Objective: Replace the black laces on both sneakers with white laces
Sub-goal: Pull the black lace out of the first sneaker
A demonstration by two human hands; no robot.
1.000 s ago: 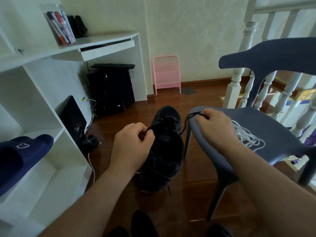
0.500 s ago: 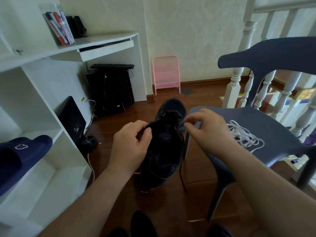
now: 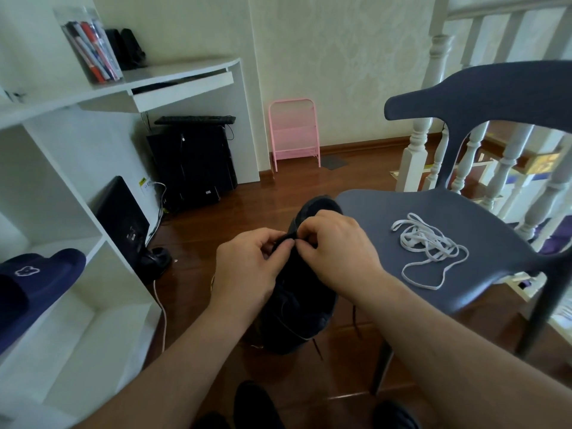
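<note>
**A:** ok what are the fingers doing rn?

**B:** both sets curled in tight. The left hand (image 3: 247, 270) pinches the black lace (image 3: 283, 241) between thumb and forefinger, and the right hand (image 3: 337, 252) pinches at the same spot from the other side, fingertips nearly touching. Whether the right has lace or just the shoe's edge, can't tell, too dark in there.

**A:** and the sneaker?

**B:** black sneaker (image 3: 301, 289), held up off the floor between the two hands, dead center of the view. Long axis runs roughly 12 to 6, one end pointing away toward 12, the other end down toward the person at 6. Which end is the toe I can't make out. It leans a bit toward 1. Loose lace ends dangle off the lower part.

**A:** hands' pose?

**B:** backs of both hands face up, knuckles raised, wrists bent slightly inward. Forearms come in from 7 and 5 and meet over the shoe.

**A:** white laces?

**B:** tangled pile of white laces (image 3: 428, 247) on the seat of the grey chair (image 3: 483, 94) at 3, well apart from the hands. Chair's front edge sits just beside the sneaker.

**A:** anything else around?

**B:** white shelf (image 3: 62, 187) at 9 with a navy slipper (image 3: 34, 283) on it, pink rack (image 3: 294, 131) against the wall at 12.
</note>
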